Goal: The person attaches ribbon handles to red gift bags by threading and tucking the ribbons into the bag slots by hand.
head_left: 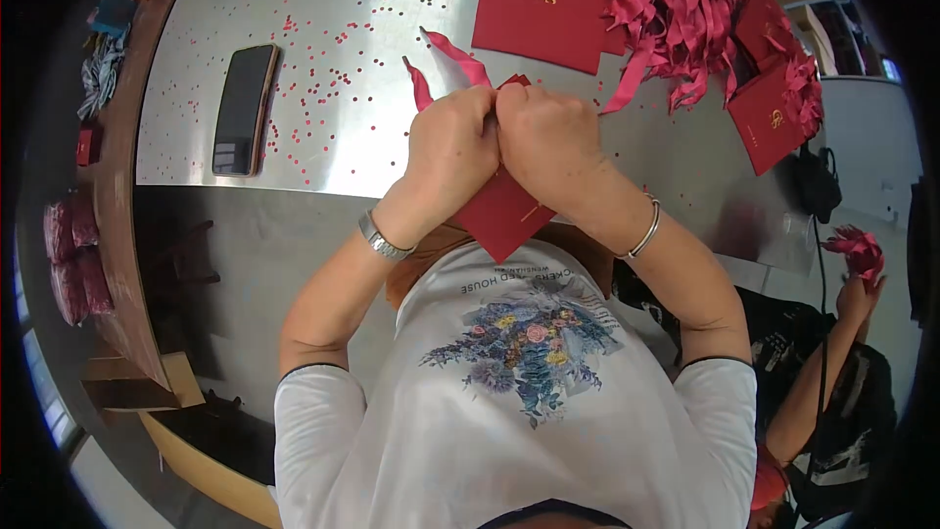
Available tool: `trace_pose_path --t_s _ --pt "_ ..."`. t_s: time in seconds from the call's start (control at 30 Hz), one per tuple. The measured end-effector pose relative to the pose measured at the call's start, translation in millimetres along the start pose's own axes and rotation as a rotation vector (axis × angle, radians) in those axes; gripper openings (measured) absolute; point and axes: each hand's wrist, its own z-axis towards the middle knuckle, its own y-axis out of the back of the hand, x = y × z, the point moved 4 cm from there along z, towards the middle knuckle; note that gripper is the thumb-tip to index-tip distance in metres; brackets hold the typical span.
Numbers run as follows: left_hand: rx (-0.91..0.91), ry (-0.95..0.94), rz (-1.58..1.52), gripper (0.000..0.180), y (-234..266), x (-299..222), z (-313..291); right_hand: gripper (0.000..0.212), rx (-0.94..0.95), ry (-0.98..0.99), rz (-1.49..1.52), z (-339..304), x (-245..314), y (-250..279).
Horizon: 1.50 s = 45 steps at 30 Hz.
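Observation:
A flat dark-red paper bag [504,216] with gold print hangs at a slant over the table's near edge, close to my body. My left hand [452,137] is closed at its upper part, with the two loose ends of a red ribbon [458,57] sticking out beyond the fingers. Pressed against it, my right hand [550,137] is closed over the bag's top edge. Both sets of fingertips are hidden, so the exact grip on ribbon and paper does not show.
A phone [245,110] lies at the left of the metal table [382,152], among scattered red paper dots. Flat red bags [539,10] and a heap of red ribbons [676,10] cover the far right. Another person's hand [857,299] holds red ribbon at the right.

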Motion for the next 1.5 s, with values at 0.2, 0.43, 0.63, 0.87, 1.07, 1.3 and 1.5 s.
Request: trace_pose_path --t_s 0.2,0.43,0.63,0.87,1.07,1.3,1.5 --pt "0.002 0.055 -0.236 0.017 3 19 -7 0.011 0.021 -0.122 0.180 -4 -10 -14" --pt "0.145 0.247 -0.608 0.019 12 30 4 0.019 -0.107 -0.103 0.408 -17 -10 -3" --pt "0.567 0.443 -0.610 0.018 5 35 27 0.019 -0.244 0.048 0.293 -23 -20 -14" --pt "0.388 -0.205 -0.212 0.015 -12 39 23 0.018 -0.174 0.002 0.256 -29 -5 -23" --pt "0.250 -0.314 -0.096 0.013 -33 28 19 0.022 -0.156 -0.054 0.481 -53 -31 -25" --pt "0.173 -0.235 0.275 0.013 -16 16 6 0.032 -0.070 0.053 0.061 -48 -34 -23" --pt "0.063 -0.050 0.458 0.012 47 44 15 0.029 -0.100 0.080 0.067 -40 -32 -29"
